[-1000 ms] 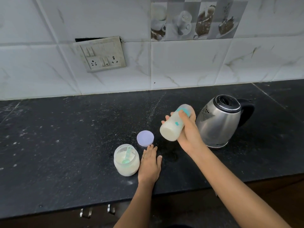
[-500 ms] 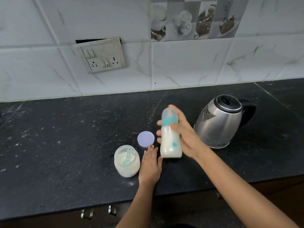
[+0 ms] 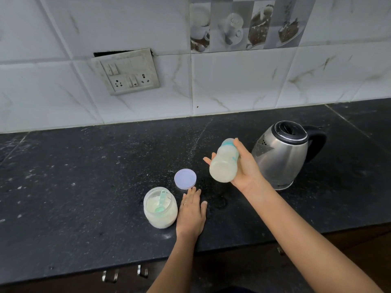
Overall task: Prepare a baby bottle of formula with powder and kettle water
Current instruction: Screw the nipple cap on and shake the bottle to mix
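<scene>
My right hand (image 3: 246, 168) grips a baby bottle (image 3: 224, 163) of milky white liquid with a teal collar. The bottle is tilted, its base toward me and its top pointing away, held above the counter just left of the steel kettle (image 3: 283, 153). An open powder jar (image 3: 160, 207) holds white formula with a teal scoop resting in it. The jar's round lavender lid (image 3: 185, 179) lies flat behind it. My left hand (image 3: 191, 211) rests palm down on the counter, fingers together, right beside the jar and just short of the lid.
The black stone counter (image 3: 84, 176) carries specks of spilled powder. A tiled wall with a switch and socket plate (image 3: 129, 74) runs along the back. The counter's front edge is near me, with cabinet handles (image 3: 124, 273) below it.
My right hand swung the bottle from tilted to upright, and now it is tilted again with the base toward me. My left hand stayed flat on the counter.
</scene>
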A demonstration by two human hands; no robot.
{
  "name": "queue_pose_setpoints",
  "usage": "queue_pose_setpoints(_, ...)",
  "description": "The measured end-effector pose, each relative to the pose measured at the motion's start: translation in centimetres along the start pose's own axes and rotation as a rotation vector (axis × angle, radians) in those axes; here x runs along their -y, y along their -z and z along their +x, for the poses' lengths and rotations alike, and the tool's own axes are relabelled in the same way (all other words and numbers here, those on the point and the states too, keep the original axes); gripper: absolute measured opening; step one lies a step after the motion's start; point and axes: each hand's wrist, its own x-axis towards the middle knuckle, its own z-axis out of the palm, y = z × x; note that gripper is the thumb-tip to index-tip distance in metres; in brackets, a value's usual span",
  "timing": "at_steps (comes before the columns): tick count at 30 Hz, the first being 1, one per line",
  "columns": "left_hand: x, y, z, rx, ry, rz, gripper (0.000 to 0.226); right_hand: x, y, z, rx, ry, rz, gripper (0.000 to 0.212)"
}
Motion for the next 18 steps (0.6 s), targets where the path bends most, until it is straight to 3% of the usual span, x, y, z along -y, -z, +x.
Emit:
queue_pose_setpoints(6,-0.2,0.1,0.0,0.011,0.003,0.029,0.049,0.7,1.0,0.9,-0.132,-0.104,0.066,0.043)
queue_pose_setpoints(11,-0.2,0.1,-0.1,0.007,-0.007,0.050,0.049,0.5,2.0,1.6,-0.295,-0.042,0.046,0.031)
queue_pose_setpoints(13,-0.3,0.0,-0.1,0.003,-0.010,0.056,0.049,0.1,2.8,1.4,-0.230,-0.033,-0.036,0.028)
queue_pose_setpoints(15,-0.3,0.0,-0.1,-0.001,-0.011,0.063,0.049,-0.4,3.3,0.7,-0.094,-0.140,-0.164,0.034)
queue_pose_setpoints(18,-0.3,-0.1,0.0,0.001,-0.012,0.081,0.050,-0.9,3.4,0.8,-0.073,-0.134,-0.026,0.030)
